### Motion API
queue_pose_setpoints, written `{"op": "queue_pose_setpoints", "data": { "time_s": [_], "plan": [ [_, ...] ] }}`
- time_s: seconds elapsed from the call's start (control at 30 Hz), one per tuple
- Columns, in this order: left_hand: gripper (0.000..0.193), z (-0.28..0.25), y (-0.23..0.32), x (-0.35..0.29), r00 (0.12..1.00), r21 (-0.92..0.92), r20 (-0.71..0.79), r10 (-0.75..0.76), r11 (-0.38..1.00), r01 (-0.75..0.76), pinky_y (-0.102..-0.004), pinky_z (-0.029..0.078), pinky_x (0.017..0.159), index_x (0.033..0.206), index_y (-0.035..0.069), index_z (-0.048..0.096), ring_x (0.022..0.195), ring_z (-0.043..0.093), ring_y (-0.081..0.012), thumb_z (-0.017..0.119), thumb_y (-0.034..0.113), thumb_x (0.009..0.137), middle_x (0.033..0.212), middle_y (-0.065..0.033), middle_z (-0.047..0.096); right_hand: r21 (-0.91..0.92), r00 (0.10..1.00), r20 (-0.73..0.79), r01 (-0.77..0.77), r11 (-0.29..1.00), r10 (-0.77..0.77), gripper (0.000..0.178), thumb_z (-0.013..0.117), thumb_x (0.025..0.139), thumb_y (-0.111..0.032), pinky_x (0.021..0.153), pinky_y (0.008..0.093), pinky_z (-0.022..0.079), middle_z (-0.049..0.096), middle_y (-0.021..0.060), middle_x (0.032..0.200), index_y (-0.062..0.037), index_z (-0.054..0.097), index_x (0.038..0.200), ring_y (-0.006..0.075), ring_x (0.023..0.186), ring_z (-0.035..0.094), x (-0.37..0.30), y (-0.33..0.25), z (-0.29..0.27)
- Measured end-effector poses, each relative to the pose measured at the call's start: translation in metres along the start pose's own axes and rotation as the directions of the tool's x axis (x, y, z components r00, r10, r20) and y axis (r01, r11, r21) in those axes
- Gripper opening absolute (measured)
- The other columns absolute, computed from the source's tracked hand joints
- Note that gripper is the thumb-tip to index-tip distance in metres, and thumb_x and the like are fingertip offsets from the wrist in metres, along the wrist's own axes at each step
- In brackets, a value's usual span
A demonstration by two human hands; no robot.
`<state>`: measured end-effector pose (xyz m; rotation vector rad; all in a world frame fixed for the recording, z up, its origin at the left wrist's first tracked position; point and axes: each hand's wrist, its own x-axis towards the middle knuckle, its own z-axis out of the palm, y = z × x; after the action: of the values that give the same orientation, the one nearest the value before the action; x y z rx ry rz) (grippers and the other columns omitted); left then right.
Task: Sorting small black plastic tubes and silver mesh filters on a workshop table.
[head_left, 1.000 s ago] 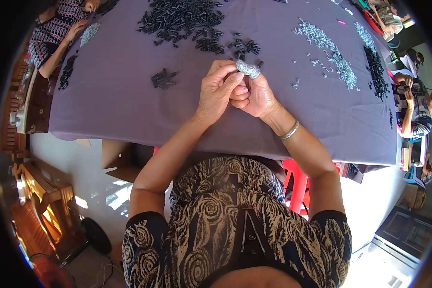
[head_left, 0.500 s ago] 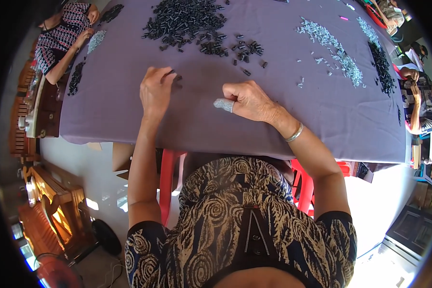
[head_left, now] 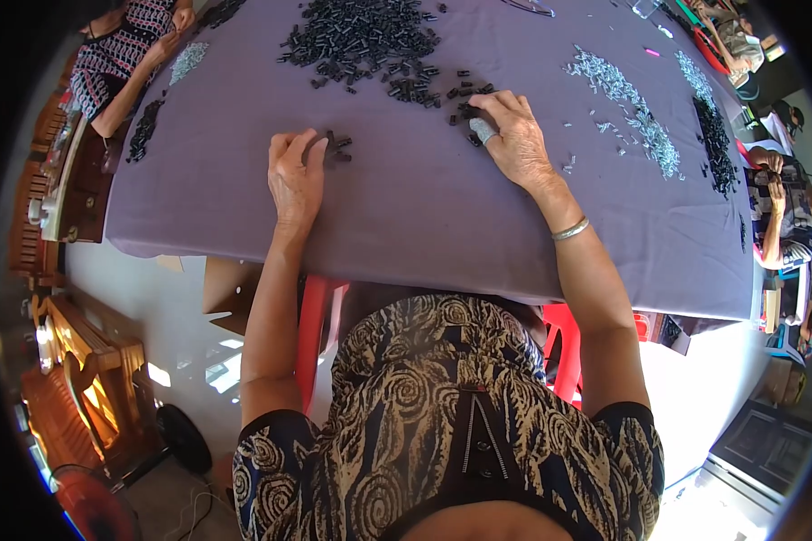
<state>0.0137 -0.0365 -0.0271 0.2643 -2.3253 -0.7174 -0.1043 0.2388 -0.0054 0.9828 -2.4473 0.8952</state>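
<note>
My left hand rests on the purple tablecloth with fingers curled and thumb a little apart. Nothing shows between its fingertips. Just right of its thumb lie several small black cylindrical pieces. My right hand reaches forward, with grey wrapping round its thumb and a bangle on the wrist. Its thumb and forefinger close on a black cylindrical piece in a small loose group. Beyond that group spreads a large heap of black cylindrical pieces.
Small clear or silvery pieces lie scattered at the right. Farther right is a dark pile. People sit at the left and right sides, a person's hand near pale pieces. Red chair parts show below the purple tablecloth.
My right hand has moved forward and right from the near middle to the loose black pieces. More black pieces show beside my left hand, whose thumb and forefinger have parted from one.
</note>
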Motion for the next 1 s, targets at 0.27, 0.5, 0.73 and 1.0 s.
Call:
{"op": "queue_pose_setpoints", "data": {
  "time_s": [0.27, 0.5, 0.73, 1.0],
  "plan": [
    [0.02, 0.014, 0.051, 0.002, 0.977, -0.145, 0.002, 0.213, 0.967, -0.21, -0.031, 0.048, 0.069, 0.095, 0.003, 0.063, 0.081, 0.057, -0.0262, 0.067, 0.003, 0.076, 0.091, -0.0116, 0.055, -0.128, 0.996, 0.048, 0.083, 0.988, -0.078, 0.02, 0.061, 0.07, 0.003, 0.079, 0.0376, 0.046, 0.062, 0.0012, 0.093, -0.0071, 0.065, 0.086, 0.025, 0.09, 0.053, -0.001, 0.006, -0.005],
    [0.022, 0.051, 0.084, 0.003, 0.932, -0.19, 0.28, 0.23, 0.965, -0.181, -0.0349, 0.048, 0.068, 0.098, 0.005, 0.062, 0.082, 0.059, -0.0271, 0.064, 0.002, 0.076, 0.092, -0.0105, 0.056, 0.088, 0.98, -0.09, -0.171, 0.981, 0.179, 0.016, 0.058, 0.078, -0.001, 0.075, 0.0334, 0.049, 0.063, 0.0064, 0.087, -0.008, 0.064, 0.091, 0.0239, 0.081, 0.058, 0.0, 0.028, -0.025],
    [0.021, 0.086, 0.1, 0.018, 0.935, -0.158, 0.256, 0.247, 0.964, -0.212, -0.0366, 0.048, 0.068, 0.098, 0.008, 0.062, 0.075, 0.06, -0.0272, 0.064, 0.007, 0.077, 0.09, -0.0078, 0.056, 0.189, 0.934, -0.206, -0.255, 0.948, 0.292, 0.029, 0.048, 0.072, 0.007, 0.075, 0.0331, 0.049, 0.063, 0.01, 0.087, -0.0058, 0.062, 0.093, 0.0254, 0.078, 0.062, -0.002, 0.041, -0.026],
    [0.021, 0.109, 0.103, 0.017, 0.927, -0.112, 0.246, 0.284, 0.958, -0.264, -0.0366, 0.05, 0.071, 0.094, 0.007, 0.064, 0.083, 0.057, -0.0263, 0.067, 0.007, 0.073, 0.089, -0.0073, 0.054, 0.279, 0.897, -0.204, -0.331, 0.901, 0.393, 0.019, 0.054, 0.078, 0.0, 0.072, 0.0312, 0.05, 0.065, 0.0097, 0.085, -0.0061, 0.063, 0.094, 0.0214, 0.076, 0.064, 0.0, 0.041, -0.033]
  ]
}}
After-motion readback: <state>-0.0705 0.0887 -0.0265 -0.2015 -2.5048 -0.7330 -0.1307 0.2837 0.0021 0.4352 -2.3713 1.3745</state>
